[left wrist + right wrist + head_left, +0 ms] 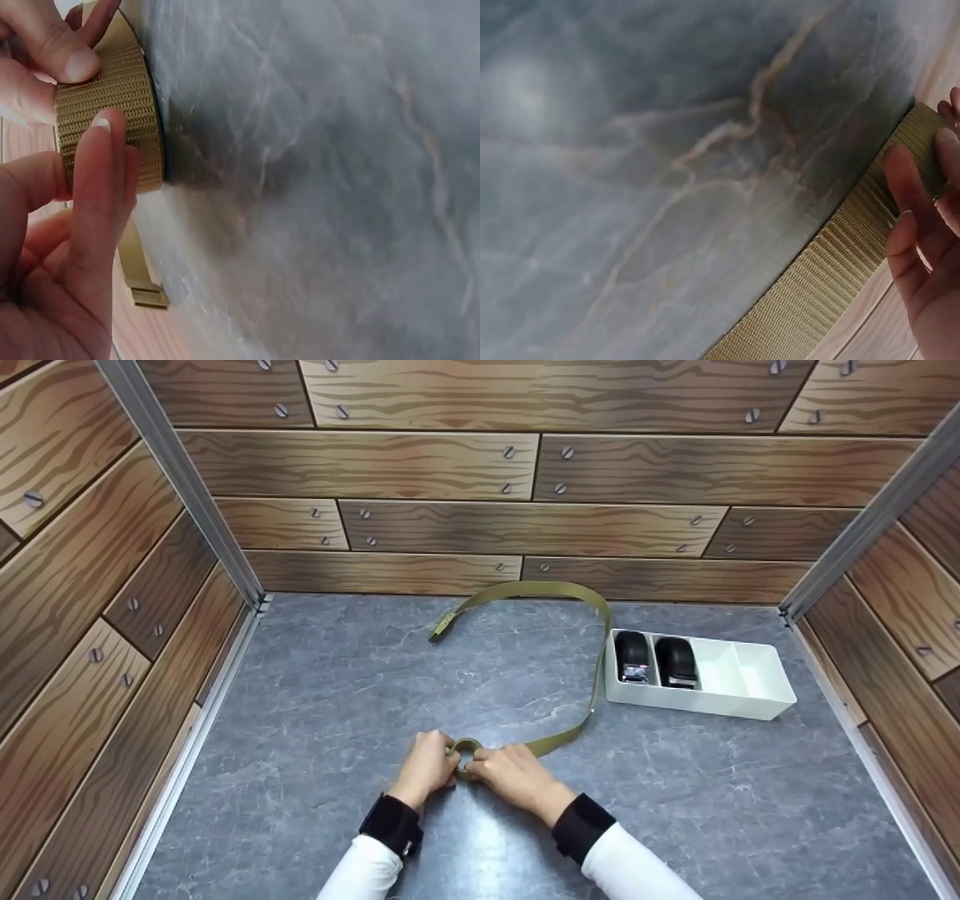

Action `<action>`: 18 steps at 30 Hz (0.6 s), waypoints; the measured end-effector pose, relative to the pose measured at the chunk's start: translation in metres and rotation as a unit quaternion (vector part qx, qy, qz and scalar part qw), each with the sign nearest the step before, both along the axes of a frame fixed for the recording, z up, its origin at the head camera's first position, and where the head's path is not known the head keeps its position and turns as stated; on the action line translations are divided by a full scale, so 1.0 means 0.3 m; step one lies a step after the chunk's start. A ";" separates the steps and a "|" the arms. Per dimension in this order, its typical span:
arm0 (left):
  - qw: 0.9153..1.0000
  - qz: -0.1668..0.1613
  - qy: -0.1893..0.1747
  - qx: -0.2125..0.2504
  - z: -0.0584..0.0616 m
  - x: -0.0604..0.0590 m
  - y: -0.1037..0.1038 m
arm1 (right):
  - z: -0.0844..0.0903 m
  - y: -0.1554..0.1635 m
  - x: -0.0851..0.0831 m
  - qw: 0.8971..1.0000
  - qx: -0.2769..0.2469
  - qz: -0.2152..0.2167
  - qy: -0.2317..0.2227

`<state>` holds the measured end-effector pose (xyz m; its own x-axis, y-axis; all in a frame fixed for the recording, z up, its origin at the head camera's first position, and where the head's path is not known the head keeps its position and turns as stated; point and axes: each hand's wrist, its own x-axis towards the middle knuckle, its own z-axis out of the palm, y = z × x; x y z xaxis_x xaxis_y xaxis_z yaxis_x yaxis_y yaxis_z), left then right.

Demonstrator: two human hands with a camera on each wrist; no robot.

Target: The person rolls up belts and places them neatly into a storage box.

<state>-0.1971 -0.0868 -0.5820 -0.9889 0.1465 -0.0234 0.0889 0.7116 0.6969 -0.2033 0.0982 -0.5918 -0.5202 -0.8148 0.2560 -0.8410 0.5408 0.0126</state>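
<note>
An olive webbing belt (pixel 559 589) stands on edge on the grey marbled surface, sweeping in a wide arc from a folded end piece (pixel 442 628) at the back round to my hands at the front. There it is bent into a small round coil. My left hand (pixel 429 765) pinches the coil's left side between fingers and thumb. On the right side, my right hand (pixel 516 776) grips the coil where the long strap leads off. Ribbed weave shows between the fingers in the left wrist view, where the coil (pixel 112 97) rests upright.
A white divided box (pixel 690 705) stands at the right, close beside the strap. Two of its compartments hold black rolled belts with buckles, one at the left (pixel 632 652) and one next to it (pixel 676 658). Wood-plank-patterned walls (pixel 435 525) enclose the surface.
</note>
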 end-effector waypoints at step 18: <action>0.998 0.002 0.033 -0.052 0.001 0.004 0.018 | 0.002 0.014 0.004 0.999 -0.022 0.026 -0.042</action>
